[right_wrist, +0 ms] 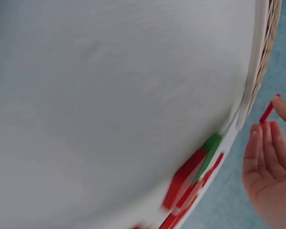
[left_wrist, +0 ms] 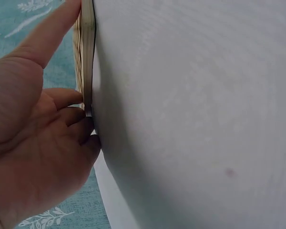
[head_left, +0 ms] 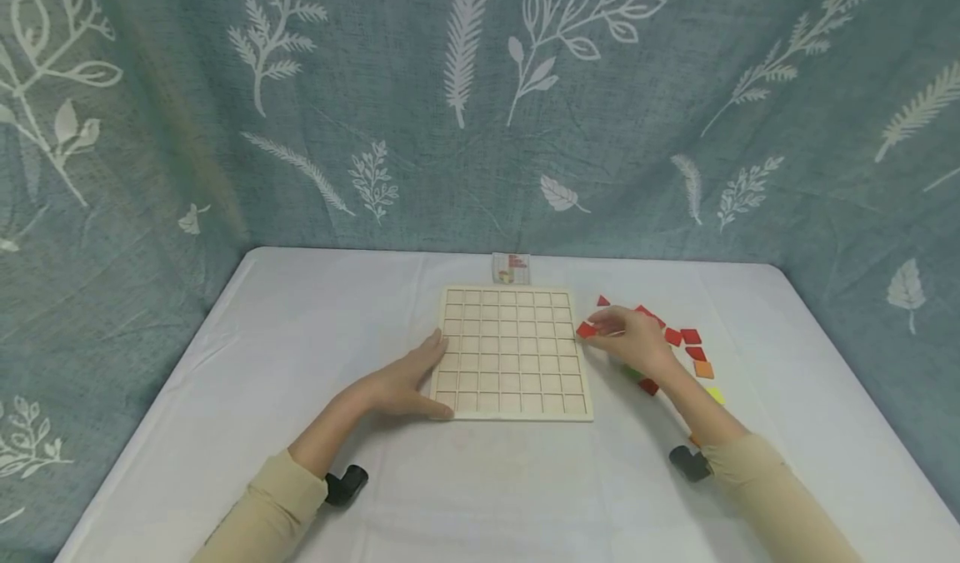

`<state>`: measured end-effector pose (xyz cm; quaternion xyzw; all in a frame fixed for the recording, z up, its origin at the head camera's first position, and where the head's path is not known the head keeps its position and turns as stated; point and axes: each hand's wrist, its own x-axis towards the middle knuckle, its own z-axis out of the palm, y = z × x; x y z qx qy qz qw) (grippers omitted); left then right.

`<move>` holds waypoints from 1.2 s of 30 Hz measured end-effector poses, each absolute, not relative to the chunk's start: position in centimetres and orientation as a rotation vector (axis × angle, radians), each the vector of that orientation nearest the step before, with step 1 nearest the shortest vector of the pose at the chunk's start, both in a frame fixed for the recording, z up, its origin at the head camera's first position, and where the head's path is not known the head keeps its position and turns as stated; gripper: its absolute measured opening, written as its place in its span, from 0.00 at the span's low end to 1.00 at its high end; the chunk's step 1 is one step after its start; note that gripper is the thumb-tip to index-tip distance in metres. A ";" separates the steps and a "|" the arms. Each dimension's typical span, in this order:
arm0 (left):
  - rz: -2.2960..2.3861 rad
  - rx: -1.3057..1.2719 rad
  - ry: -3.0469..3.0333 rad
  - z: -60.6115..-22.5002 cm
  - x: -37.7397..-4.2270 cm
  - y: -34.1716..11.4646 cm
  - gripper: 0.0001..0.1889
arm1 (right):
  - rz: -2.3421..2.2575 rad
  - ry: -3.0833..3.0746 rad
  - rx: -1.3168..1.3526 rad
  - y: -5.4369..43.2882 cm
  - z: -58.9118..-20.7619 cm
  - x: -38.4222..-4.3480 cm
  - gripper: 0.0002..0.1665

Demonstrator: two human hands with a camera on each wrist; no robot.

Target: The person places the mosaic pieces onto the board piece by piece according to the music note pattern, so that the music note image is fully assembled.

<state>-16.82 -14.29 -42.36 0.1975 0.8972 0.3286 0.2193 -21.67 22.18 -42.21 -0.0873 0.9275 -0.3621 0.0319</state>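
Note:
A pale wooden grid board (head_left: 513, 353) lies flat on the table, its square cells bare. My left hand (head_left: 408, 380) rests against its left side, thumb at the near left corner and fingertips along the edge; the left wrist view shows the fingers (left_wrist: 74, 112) touching the board's side (left_wrist: 88, 52). Just off the board's right edge, my right hand (head_left: 633, 342) pinches a small red tile (head_left: 586, 330) between thumb and fingertips. In the right wrist view this red tile (right_wrist: 267, 112) is seen edge-on, raised above the table.
Several red tiles (head_left: 691, 336), an orange tile (head_left: 703, 369), a yellow tile (head_left: 715, 395) and a partly covered green tile (head_left: 632, 372) are scattered right of the board. A small printed pattern card (head_left: 512, 268) lies behind it. A leaf-patterned curtain (head_left: 420, 80) hangs behind the white table (head_left: 337, 296).

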 end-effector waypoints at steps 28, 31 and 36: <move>0.886 0.532 2.470 -42.3 -16.5 -14.2 0.57 | -1.065 2.800 -0.724 12.6 -43.1 -29.3 0.12; 0.886 0.532 2.470 -42.3 -16.5 -14.2 0.57 | -1.083 2.791 -0.704 12.6 -43.3 -29.3 0.12; 0.875 0.530 2.475 -42.5 -16.6 -14.3 0.58 | -1.112 2.775 -0.699 12.5 -43.4 -29.1 0.12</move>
